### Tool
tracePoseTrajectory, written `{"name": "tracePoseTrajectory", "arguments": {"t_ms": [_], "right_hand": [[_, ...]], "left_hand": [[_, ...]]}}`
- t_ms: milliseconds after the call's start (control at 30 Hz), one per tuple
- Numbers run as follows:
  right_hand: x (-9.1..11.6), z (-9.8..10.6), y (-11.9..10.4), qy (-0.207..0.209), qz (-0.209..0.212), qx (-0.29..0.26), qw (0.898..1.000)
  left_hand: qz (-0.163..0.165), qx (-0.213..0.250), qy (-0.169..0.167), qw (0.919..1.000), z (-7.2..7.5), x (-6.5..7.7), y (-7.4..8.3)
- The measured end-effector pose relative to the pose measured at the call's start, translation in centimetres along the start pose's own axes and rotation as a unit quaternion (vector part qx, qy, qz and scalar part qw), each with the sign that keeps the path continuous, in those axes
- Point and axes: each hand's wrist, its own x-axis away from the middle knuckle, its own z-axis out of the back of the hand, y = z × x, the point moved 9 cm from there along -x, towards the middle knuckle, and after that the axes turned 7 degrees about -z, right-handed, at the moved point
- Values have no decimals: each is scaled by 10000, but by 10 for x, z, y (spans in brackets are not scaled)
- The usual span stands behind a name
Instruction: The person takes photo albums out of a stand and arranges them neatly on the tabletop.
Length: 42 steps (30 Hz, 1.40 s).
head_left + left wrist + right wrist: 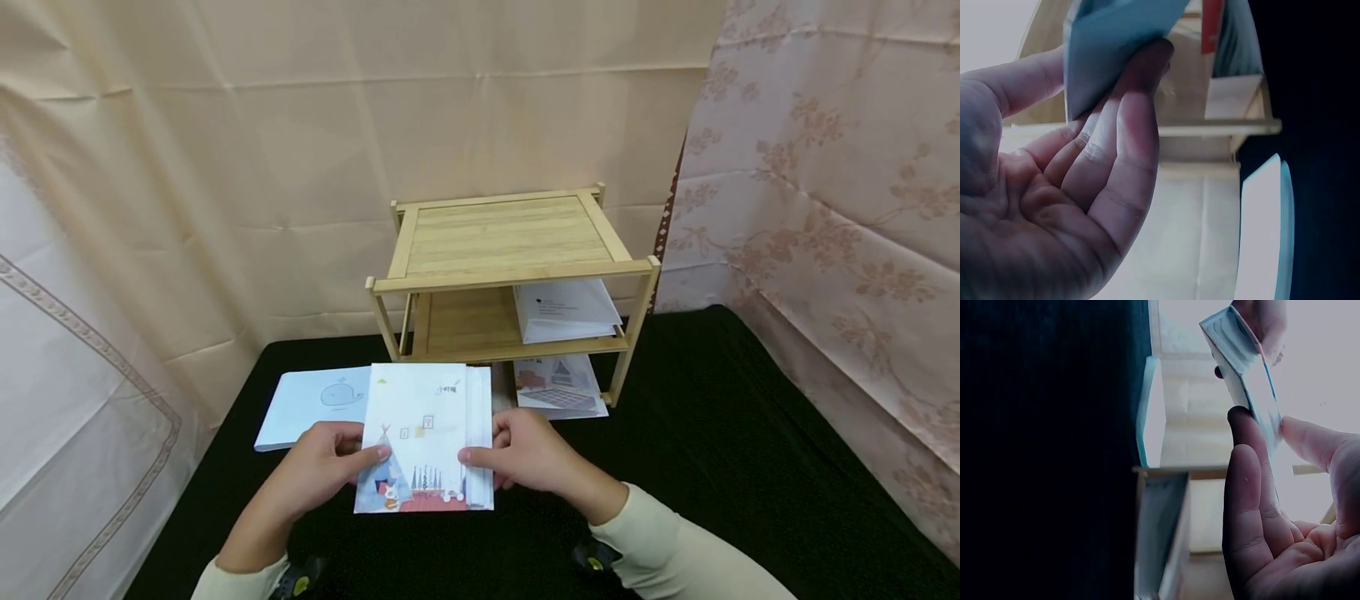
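A white booklet [416,417] with a printed tent, a small animal and a red strip along its bottom is held upright by both hands above the black cloth. Other pale sheets or booklets stick out behind its right edge. My left hand [322,462] grips the left edge, thumb on the cover and fingers behind, as the left wrist view [1110,56] also shows. My right hand [536,454] pinches the right side, thumb in front. In the right wrist view the booklet's layered page edges [1235,340] show between the fingers and thumb.
A light blue notebook [311,400] with a whale drawing lies on the black cloth [712,467] at the left. Behind the hands stands a wooden shelf [510,233]. White booklets [566,308] rest on its middle tier, with illustrated booklets [558,383] below. Curtains hang around.
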Motion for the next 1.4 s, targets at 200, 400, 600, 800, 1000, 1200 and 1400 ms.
{"name": "tracePoseTrajectory", "arguments": {"t_ms": [200,400,600,800,1000,1200,1400], "right_hand": [[-9,-22,6,-165,-39,-56,9998],[-18,-40,8,-305,-209,-274,9989],[-27,-60,8,-469,-449,-346,9973],[-37,-80,11,-556,-700,-353,9954],[-44,-94,12,-703,-831,-263,9937],[-52,-108,12,-756,-970,-236,9921],[-59,-127,10,-1027,-1081,-341,9882]], "left_hand": [[60,158,-302,9994,5,7,-17],[207,224,-429,9986,11,12,-33],[396,377,-584,9968,19,20,-51],[518,564,-764,9941,26,27,-67],[703,601,-854,9920,33,32,-84],[998,356,-797,9912,42,34,-104],[1460,87,-562,9877,54,41,-124]]}}
